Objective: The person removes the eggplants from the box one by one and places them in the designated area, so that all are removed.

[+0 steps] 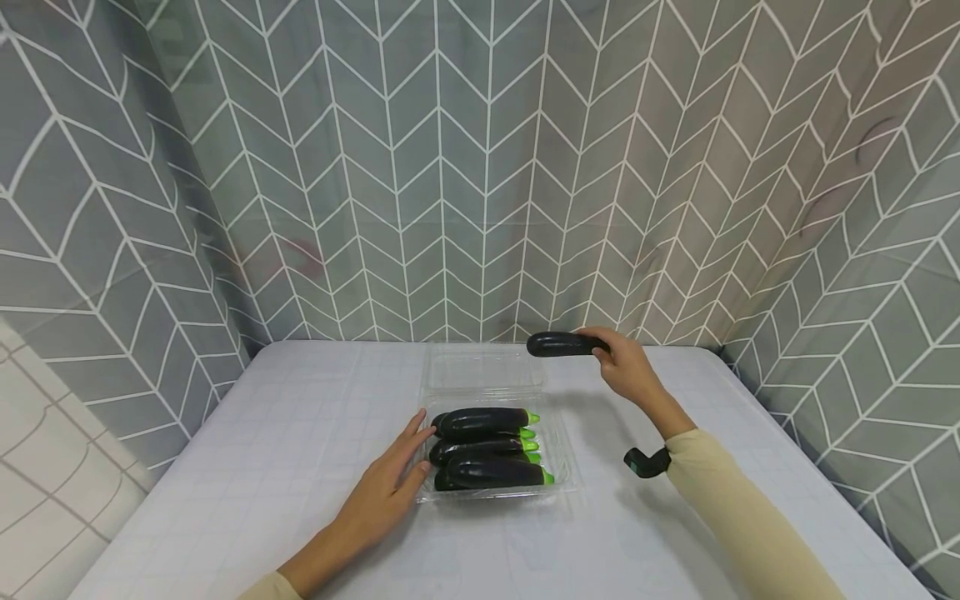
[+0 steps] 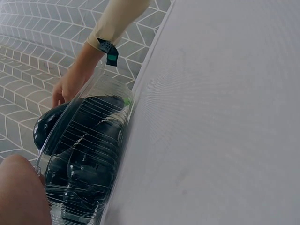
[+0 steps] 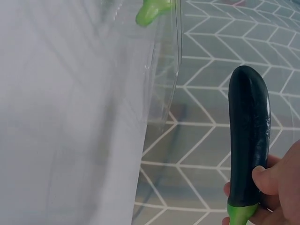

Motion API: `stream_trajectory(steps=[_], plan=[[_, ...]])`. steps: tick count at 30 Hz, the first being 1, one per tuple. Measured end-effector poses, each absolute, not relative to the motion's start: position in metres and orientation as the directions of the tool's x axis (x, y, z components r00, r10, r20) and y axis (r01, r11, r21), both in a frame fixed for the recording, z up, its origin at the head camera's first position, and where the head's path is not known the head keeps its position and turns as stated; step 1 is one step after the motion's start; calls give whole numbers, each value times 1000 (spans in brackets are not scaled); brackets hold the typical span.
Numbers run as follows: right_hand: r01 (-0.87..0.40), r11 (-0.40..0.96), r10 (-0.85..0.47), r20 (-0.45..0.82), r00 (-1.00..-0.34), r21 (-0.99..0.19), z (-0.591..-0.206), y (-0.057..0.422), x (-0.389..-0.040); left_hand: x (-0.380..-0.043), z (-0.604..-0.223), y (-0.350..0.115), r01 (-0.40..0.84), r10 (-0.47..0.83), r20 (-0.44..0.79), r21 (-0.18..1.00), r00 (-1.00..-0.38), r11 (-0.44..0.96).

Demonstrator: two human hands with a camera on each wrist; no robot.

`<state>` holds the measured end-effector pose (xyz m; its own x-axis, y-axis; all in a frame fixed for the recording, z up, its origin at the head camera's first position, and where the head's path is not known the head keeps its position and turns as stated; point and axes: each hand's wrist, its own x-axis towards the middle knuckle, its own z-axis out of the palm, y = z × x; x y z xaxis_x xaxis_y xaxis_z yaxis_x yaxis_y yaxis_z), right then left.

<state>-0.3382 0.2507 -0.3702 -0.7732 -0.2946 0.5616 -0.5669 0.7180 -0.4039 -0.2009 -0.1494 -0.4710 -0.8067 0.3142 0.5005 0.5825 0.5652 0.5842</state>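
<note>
My right hand point(image 1: 627, 365) grips a dark eggplant point(image 1: 558, 344) near its green stem end point(image 3: 241, 214), raised beyond the right side of a clear plastic container point(image 1: 558, 450). The eggplant's rounded tip points left in the head view. Several more eggplants point(image 1: 487, 472) lie side by side and stacked in the container, green stems to the right. My left hand point(image 1: 382, 496) rests at the container's left edge, fingers spread, fingertips at the rim by the nearest eggplants. Through the ribbed clear wall point(image 2: 93, 140) the dark eggplants show in the left wrist view.
The container's clear lid point(image 1: 483, 368) lies folded back toward the far edge of the white table point(image 1: 262, 433). A patterned grey curtain point(image 1: 465, 167) hangs behind and at both sides. A black device point(image 1: 647, 462) is strapped at my right wrist.
</note>
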Motion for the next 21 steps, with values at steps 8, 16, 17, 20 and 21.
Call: stream_trajectory(steps=[8, 16, 17, 20, 21], plan=[[-531, 740, -271, 540, -797, -413, -374, 261, -350, -201, -472, -149, 586, 316, 504, 581, -804, 565], [-483, 754, -239, 499, -833, -445, -376, 266, -360, -201, -472, -150, 591, 316, 510, 577, -800, 563], [-476, 756, -234, 495, -837, -448, -376, 266, -361, -201, -472, -150, 591, 316, 510, 577, -800, 564], [-459, 764, -221, 485, -846, -453, -377, 266, -365, -202, -473, -150, 593, 319, 511, 571, -798, 568], [-454, 766, -217, 482, -849, -455, -377, 266, -366, -202, -473, -150, 593, 320, 511, 571, -798, 568]])
